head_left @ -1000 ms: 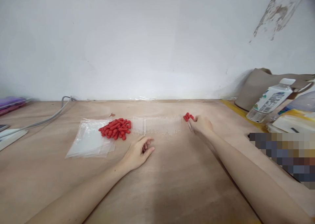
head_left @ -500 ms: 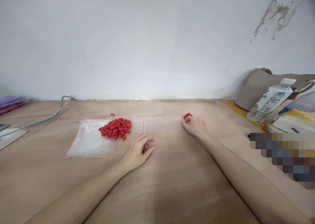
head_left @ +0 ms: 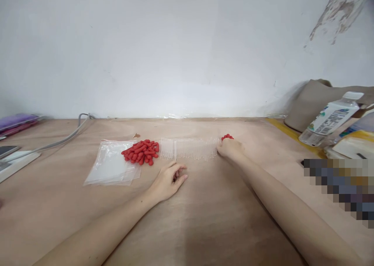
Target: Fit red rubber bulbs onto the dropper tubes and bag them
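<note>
Clear thin tubes (head_left: 195,149) lie side by side in a long row, tips toward me. At the row's right end my right hand (head_left: 230,149) is closed, its fingertips against the last tubes; what they pinch is hidden. Just behind that hand a small group of red rubber bulbs (head_left: 227,136) peeks out, partly covered. My left hand (head_left: 171,179) rests on the table in front of the row's left part, fingers loosely bent, thumb apart, holding nothing. Beside the row's left end is a heap of red rubber bulbs (head_left: 142,152), which partly overlaps the clear plastic bags (head_left: 109,168).
A grey cable (head_left: 62,140) runs across the left, near a phone (head_left: 8,151) and purple packets (head_left: 19,122). On the right stand a labelled bottle (head_left: 330,120), leaning, and a grey-brown bag (head_left: 305,106). A white wall (head_left: 187,55) closes off the back.
The view has swung slightly left, so the scene sits further right. My right hand has shifted a little left toward the row's end and covers its fingertips more. The left hand stays put.
</note>
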Demonstrator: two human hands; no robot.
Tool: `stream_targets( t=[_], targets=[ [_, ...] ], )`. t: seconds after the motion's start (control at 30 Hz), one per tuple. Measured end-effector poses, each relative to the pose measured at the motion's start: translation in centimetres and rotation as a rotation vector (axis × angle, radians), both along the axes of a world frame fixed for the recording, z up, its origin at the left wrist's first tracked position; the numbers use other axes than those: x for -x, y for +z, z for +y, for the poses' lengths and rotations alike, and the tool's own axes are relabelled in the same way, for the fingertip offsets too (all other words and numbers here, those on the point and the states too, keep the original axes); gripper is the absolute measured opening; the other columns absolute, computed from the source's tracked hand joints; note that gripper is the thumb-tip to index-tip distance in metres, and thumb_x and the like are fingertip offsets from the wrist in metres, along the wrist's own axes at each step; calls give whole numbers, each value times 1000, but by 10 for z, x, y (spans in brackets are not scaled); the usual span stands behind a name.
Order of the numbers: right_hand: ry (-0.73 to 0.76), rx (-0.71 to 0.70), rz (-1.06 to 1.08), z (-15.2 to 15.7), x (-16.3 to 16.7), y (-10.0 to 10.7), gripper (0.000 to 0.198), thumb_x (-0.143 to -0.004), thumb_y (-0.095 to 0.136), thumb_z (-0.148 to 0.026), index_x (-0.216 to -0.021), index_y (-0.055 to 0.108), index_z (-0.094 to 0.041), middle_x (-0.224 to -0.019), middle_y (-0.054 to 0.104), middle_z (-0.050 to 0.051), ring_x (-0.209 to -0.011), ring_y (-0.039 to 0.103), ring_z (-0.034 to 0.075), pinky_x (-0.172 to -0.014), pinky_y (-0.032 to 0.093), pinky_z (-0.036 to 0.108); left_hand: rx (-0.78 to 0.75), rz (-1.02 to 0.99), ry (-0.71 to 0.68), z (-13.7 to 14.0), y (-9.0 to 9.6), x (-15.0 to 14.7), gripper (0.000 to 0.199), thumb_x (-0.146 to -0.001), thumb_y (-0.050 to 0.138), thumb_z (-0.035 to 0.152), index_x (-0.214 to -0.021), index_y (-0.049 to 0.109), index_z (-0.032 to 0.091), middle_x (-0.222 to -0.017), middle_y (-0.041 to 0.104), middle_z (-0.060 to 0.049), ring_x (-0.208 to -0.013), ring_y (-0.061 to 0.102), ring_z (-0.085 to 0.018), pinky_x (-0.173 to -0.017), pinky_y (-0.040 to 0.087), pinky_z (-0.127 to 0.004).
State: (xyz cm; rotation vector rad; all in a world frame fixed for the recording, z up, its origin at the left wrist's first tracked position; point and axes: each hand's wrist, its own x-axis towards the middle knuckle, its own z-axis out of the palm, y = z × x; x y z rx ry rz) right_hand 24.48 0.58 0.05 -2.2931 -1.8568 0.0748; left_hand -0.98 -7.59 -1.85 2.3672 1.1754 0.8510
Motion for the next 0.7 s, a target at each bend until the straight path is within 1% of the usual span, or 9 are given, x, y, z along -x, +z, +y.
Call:
stream_targets(
  t=[0.17,0.23,0.3,0.4,0.47,0.53,0.57,0.63,0.7],
  targets=[
    [31,-36,-27,-6,10,6,24,-80,43,-23,-83,63,-10,-87,61,20,-85,60,30,-65,43,36,0,11,-3,0,0,0,20,-82,51,27,-97,60,17,-80,53,-3,-64,51,-12,-63,44,-27],
    [58,-114,-52,-16,17,10,27,-83,38,-24,-86,61,-9,-83,61,19,-78,60,28,-61,42,34,1,16,-1,0,-1,-1,20,-82,51,26,-97,59,17,-80,52,-3,-64,51,-12,-63,44,-27],
    [179,-245,-87,-31,25,11,28,-86,35,-24,-89,58,-8,-77,61,17,-71,59,25,-58,40,32,1,23,-2,-1,-2,-2,18,-82,52,25,-95,59,16,-80,52,-3,-65,51,-12,-63,44,-26],
    [531,-426,-81,-54,34,0,25,-88,33,-21,-89,56,-11,-73,61,12,-67,56,21,-60,41,31,-13,47,5,-1,2,-1,13,-83,49,24,-85,59,15,-79,52,-3,-63,51,-11,-61,43,-25],
    [738,-536,-32,-65,36,-14,25,-88,33,-16,-94,56,-12,-79,62,10,-73,56,19,-67,42,30,-94,106,45,3,9,5,14,-84,48,24,-78,57,15,-78,53,-3,-67,51,-13,-63,43,-26],
    [862,-602,18,-72,35,-28,30,-86,33,-9,-106,54,-14,-86,62,8,-79,56,18,-73,43,30,-249,206,112,12,21,17,15,-83,49,25,-75,57,15,-80,54,-5,-76,51,-17,-70,43,-30],
    [878,-621,43,-73,34,-34,34,-84,33,-6,-110,53,-15,-88,62,7,-80,55,18,-74,43,29,-326,265,141,18,27,26,15,-84,49,24,-76,58,16,-81,55,-6,-80,50,-19,-73,42,-32],
    [875,-627,90,-74,31,-41,39,-81,34,-2,-112,53,-17,-90,62,6,-82,55,17,-75,43,29,-438,374,208,31,38,43,16,-83,48,21,-74,60,16,-79,55,-6,-78,49,-20,-73,41,-34],
    [858,-619,119,-74,30,-41,37,-81,35,-2,-107,55,-18,-92,61,6,-83,55,17,-75,43,28,-461,471,274,43,46,60,21,-83,45,17,-72,63,17,-78,56,-7,-78,49,-21,-71,40,-34]
  ],
)
